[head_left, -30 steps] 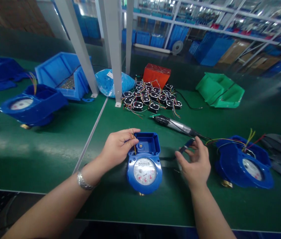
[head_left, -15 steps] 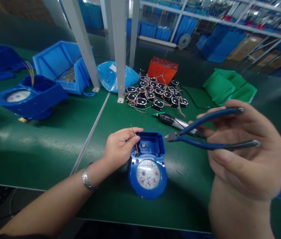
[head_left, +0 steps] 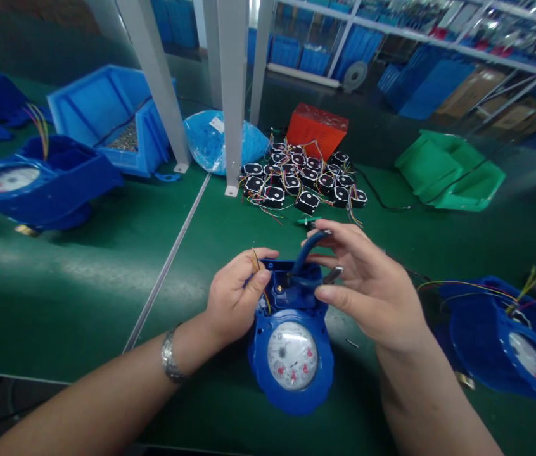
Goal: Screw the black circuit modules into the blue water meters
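A blue water meter (head_left: pixel 291 386) with a round dial and an open box-shaped compartment lies on the green table in front of me. My left hand (head_left: pixel 237 294) pinches thin yellow and dark wires (head_left: pixel 255 259) at the compartment's left edge. In my right hand (head_left: pixel 367 285) is a pair of cutting pliers (head_left: pixel 303 253) with blue handles spread apart. Its jaws point left and down over the compartment, near a small brass fitting (head_left: pixel 279 289). Whether the jaws touch anything there I cannot tell.
More blue meters with wires stand at left (head_left: pixel 40 183) and right (head_left: pixel 505 342). Behind are several black motor-like modules (head_left: pixel 306 201), an orange box (head_left: pixel 316 130), a green bin (head_left: pixel 448 171), a blue bin (head_left: pixel 147 142) of small parts and metal posts (head_left: pixel 233 95).
My right hand has brought the pliers left and down from the right side to over the meter's compartment. The left hand still pinches the wires. The view has shifted slightly.
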Available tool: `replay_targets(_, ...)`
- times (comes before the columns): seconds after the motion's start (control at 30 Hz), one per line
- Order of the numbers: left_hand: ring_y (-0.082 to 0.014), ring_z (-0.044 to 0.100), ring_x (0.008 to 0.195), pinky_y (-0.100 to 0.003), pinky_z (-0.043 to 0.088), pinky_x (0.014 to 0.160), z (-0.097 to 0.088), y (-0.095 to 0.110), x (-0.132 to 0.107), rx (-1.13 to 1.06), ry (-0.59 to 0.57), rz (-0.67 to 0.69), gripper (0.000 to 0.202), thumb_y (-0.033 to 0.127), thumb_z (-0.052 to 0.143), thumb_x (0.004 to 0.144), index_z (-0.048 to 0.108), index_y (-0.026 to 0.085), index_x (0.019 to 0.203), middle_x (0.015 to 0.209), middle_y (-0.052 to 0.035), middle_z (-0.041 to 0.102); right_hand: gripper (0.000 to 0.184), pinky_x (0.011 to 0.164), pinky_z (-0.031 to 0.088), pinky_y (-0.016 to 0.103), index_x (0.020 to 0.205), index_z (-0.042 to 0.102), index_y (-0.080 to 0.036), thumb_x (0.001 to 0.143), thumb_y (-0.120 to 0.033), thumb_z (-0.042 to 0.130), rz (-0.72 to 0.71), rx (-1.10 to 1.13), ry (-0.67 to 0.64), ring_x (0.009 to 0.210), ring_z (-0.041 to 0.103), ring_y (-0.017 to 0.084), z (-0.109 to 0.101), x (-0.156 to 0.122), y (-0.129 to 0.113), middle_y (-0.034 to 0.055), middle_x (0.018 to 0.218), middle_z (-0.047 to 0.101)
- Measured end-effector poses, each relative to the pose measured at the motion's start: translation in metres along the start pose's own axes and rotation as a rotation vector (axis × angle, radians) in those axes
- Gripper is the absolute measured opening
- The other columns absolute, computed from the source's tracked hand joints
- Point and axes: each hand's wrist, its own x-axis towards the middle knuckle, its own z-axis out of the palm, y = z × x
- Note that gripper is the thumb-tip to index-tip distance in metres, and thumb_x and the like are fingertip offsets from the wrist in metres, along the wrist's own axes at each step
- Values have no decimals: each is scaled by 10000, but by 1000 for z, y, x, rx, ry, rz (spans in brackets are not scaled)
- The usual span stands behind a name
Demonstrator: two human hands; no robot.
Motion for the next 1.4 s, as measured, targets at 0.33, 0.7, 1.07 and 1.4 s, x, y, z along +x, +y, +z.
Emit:
replay_targets(0.33,-141,570,870,-251,455,755,-2,-3,0,26,-21,65,186,199,405,854,577,144,811,889,-64,621,540,906,478,322,1193,413,-260,702,-206,632,28,34,4,1106,418,172,3,1,1,42,1153,370)
replay_targets(0.7,-121,568,875,-213,444,753,-1,-3,1,6,-3,110,171,153,429,844,574,120,760,894,-73,618,518,865,492,274,1172,410,-252,705,-216,631,43,-35,36,1058,446,152,7,0,0,43,1138,382)
replay_targets(1.07,-126,572,862,-227,450,743,0,-4,0,-1,4,119,173,160,433,844,537,129,710,876,-72,620,535,848,498,281,1168,418,-266,688,-225,649,73,-34,70,1051,457,163,8,0,1,43,1131,392)
replay_targets(1.4,-132,579,838,-233,454,726,-2,-1,2,-11,-11,105,185,162,427,839,531,127,691,896,-89,620,496,870,480,317,1102,510,-236,638,-224,686,-113,14,411,979,503,174,2,-8,-33,45,1035,465)
